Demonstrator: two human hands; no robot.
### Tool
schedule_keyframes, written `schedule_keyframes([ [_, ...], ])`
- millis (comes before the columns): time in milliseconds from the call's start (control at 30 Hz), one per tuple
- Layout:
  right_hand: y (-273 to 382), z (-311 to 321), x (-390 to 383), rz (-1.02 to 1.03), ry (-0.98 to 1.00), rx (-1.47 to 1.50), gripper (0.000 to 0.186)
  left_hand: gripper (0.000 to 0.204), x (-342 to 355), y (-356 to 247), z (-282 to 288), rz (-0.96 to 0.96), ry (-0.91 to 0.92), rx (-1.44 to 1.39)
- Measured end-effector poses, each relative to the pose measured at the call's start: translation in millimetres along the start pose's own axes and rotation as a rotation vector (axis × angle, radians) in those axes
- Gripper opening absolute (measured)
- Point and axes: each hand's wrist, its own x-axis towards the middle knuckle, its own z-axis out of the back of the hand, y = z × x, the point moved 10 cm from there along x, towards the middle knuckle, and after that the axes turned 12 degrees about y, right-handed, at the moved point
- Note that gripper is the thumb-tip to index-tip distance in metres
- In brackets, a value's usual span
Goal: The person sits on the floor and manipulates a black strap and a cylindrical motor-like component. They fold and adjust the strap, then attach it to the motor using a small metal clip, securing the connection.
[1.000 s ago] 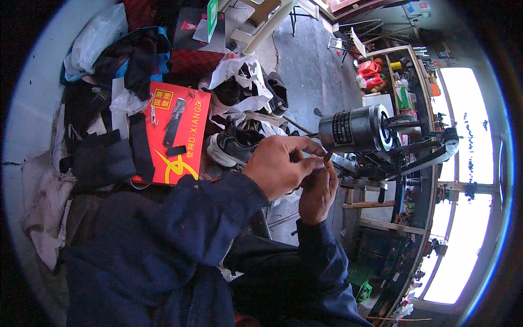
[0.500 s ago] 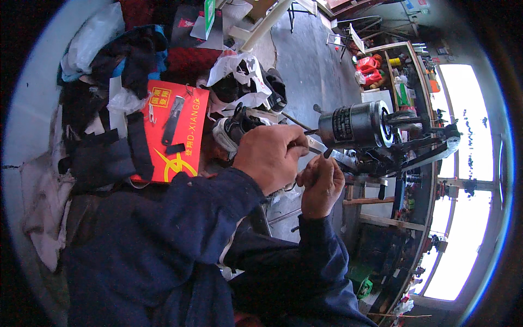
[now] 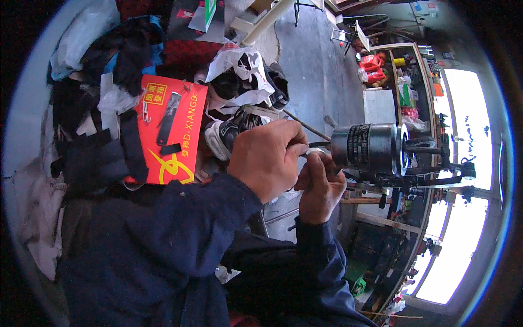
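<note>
My left hand (image 3: 267, 161) is closed in a pinch, knuckles up, beside a shiny metal cylinder (image 3: 368, 148) with a dark label. Facing it and slightly lower, my right hand (image 3: 320, 192) is pinched too, thumb against the fingers, just left of the cylinder. Between the two sets of fingertips shows a small whitish piece (image 3: 314, 152); which hand grips it, and its kind, I cannot make out. The cylinder belongs to a dark metal mechanism (image 3: 430, 163) stretching to the right. Behind my left hand stands a black and white sneaker (image 3: 223, 136).
A red box (image 3: 174, 125) with a dark flat strip (image 3: 170, 117) on it lies left, among dark cloth scraps (image 3: 98, 163). Beyond are more shoes in a white plastic bag (image 3: 261, 90). Shelves with red containers (image 3: 372, 68) stand at the far right, near bright windows.
The cylinder and its mechanism have shifted right and lower in view, and the cylinder sits closer to level. My hands stay together, with the right fingertips now nearer the left ones.
</note>
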Motion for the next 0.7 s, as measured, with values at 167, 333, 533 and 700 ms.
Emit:
schedule_keyframes([
  [167,-2,28,-6,0.148,-0.204,0.121,0.015,0.006,7,5,1,-0.036,-0.021,-0.017],
  [333,-11,41,-15,0.162,-0.289,0.191,0.015,0.008,11,11,1,-0.021,-0.023,-0.048],
  [533,-19,29,-15,0.126,-0.236,0.189,0.019,0.008,12,14,2,-0.037,-0.020,-0.065],
  [700,-14,22,-15,0.084,-0.177,0.093,0.015,0.009,13,16,-2,-0.045,-0.018,-0.165],
])
